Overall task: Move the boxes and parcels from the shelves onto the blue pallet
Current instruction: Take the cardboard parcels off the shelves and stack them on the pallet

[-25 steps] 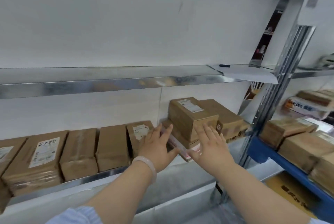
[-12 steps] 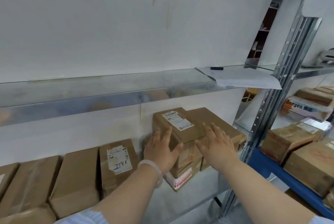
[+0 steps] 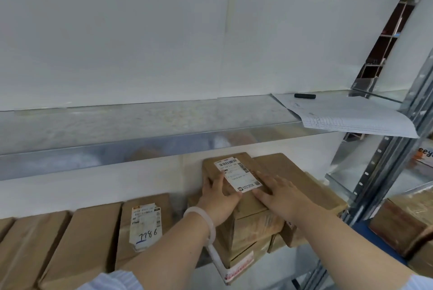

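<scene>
A top box is being held at the head of a stack of brown boxes that is standing on the lower shelf, towards its right end. The box's left edge is being gripped by the left hand, whose fingers are being curled over that side while the thumb is being laid on the top face, just below the white label. The right hand is being pressed flat on the top face at the box's right side, its fingers being kept straight and slightly spread and nothing being clasped. A pale bracelet is being worn on the left wrist. A side box is lying against the stack's right, partly under the right forearm. To the stack's left, a box marked 1786 is resting in a row with plain boxes, all on the same shelf. On the upper shelf, papers are overhanging the front edge near the right end, and a black marker is lying just behind them. A metal upright is closing the bay on the right.
</scene>
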`<action>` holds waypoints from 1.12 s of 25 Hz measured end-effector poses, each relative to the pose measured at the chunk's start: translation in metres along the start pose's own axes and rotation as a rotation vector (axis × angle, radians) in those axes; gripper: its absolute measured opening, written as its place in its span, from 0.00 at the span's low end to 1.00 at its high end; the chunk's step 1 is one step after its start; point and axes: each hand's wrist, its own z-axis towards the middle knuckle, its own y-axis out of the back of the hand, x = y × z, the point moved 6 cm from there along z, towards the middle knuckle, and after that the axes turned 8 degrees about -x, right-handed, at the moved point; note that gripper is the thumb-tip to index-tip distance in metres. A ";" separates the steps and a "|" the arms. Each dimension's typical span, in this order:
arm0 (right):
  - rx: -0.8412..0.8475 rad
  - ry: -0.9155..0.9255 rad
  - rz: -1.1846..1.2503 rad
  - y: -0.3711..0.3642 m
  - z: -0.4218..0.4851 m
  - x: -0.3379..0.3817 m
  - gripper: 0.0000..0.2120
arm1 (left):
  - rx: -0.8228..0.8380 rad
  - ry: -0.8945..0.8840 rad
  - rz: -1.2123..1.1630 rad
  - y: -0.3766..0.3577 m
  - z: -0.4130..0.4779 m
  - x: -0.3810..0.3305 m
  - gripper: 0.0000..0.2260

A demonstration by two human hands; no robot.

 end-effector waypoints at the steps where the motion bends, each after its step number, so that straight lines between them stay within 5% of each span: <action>1: -0.010 0.009 0.059 0.000 0.002 -0.001 0.32 | -0.028 0.002 -0.042 0.001 0.000 -0.001 0.37; 13: -0.013 0.291 0.521 0.028 -0.007 0.033 0.38 | -0.414 -0.040 -0.260 0.042 -0.085 -0.022 0.36; 28: 0.504 0.828 0.623 -0.093 -0.186 0.316 0.44 | -0.932 0.307 -0.018 0.213 -0.357 0.127 0.46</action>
